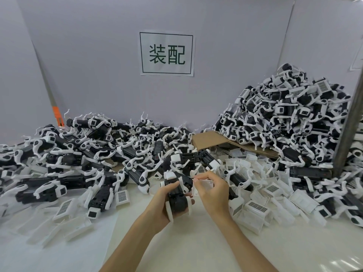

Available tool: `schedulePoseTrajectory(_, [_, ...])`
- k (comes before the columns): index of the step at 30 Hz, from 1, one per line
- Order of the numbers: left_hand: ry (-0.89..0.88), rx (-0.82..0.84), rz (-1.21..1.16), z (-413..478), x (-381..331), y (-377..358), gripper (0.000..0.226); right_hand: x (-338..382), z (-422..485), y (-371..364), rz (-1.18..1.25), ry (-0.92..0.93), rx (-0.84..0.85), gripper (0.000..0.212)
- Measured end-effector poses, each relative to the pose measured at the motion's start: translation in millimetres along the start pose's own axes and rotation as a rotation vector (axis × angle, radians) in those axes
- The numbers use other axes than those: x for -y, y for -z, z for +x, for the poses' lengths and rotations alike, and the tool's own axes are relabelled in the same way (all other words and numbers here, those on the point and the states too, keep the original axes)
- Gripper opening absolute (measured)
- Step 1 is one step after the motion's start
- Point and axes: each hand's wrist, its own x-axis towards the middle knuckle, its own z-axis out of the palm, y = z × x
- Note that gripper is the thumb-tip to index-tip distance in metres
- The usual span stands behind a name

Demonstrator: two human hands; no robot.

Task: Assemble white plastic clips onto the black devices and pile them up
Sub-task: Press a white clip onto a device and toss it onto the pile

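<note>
White plastic clip (204, 185), pale and box-shaped, is in the near middle of the scene. The right hand (213, 193) pinches it along its top edge between the thumb and curled fingers. The clip's left side lies right against the black device (177, 202). The left hand (161, 207) grips that device from the left and from beneath, with its fingers wrapped round the dark body. The device is held just above the white table (186, 246), with white wheel-like parts at its near end and a white cap at its far end. Whether the clip is already seated on the device I cannot tell.

On the far right a tall heap (284, 118) of black devices with white fittings leans against the grey wall (98, 65), with its near edge spilling toward the hands. A low heap (88, 154) of similar devices spreads across the left and the middle, reaching back to the wall. Between the two heaps lies a flat piece of brown cardboard (212, 140), partly buried under the tall one.

Loose clips (257, 210), some showing dark grid labels, are scattered thickly on the near right just beside the right hand. More spare clips (66, 211) lie on the near left at the foot of the low heap.

A paper sign (167, 54) with two dark green characters in a thin frame is stuck to the wall, far and centre. A grey post (347, 130) rises at the right edge, and a small orange fitting (56, 114) shows on the far left seam of the wall
</note>
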Motion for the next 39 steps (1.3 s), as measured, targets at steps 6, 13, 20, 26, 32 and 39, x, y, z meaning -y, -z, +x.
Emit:
schedulePoseTrajectory(6, [-0.002, 0.037, 0.155, -2.7, 2.2, -2.9, 0.056, 3.6, 0.4, 0.3, 0.069, -0.041, 0.073, 0.019])
schedulePoseTrajectory(13, [-0.089, -0.047, 0.181, 1.6, 5.4, -1.7, 0.042, 4.1, -0.9, -3.0, -0.006, -0.085, 0.227, 0.01])
schedulePoseTrajectory(20, [-0.083, -0.092, 0.111, 4.1, 6.4, -0.6, 0.035, -0.5, 0.2, -0.9, -0.101, -0.038, 0.245, 0.023])
schedulePoseTrajectory(26, [-0.114, -0.21, 0.101, 8.4, 5.1, 6.1, 0.025, -6.0, 3.2, -0.2, -0.17, 0.024, 0.232, 0.023])
schedulePoseTrajectory(32, [-0.111, -0.218, 0.116, 8.9, 1.7, 9.1, 0.014, -11.4, 0.5, -3.4, -0.219, 0.068, 0.313, 0.032])
schedulePoseTrajectory(39, [-0.078, -0.248, 0.062, 3.6, -2.5, 5.7, 0.022, -12.0, 2.5, -3.5, -0.097, 0.115, 0.019, 0.019])
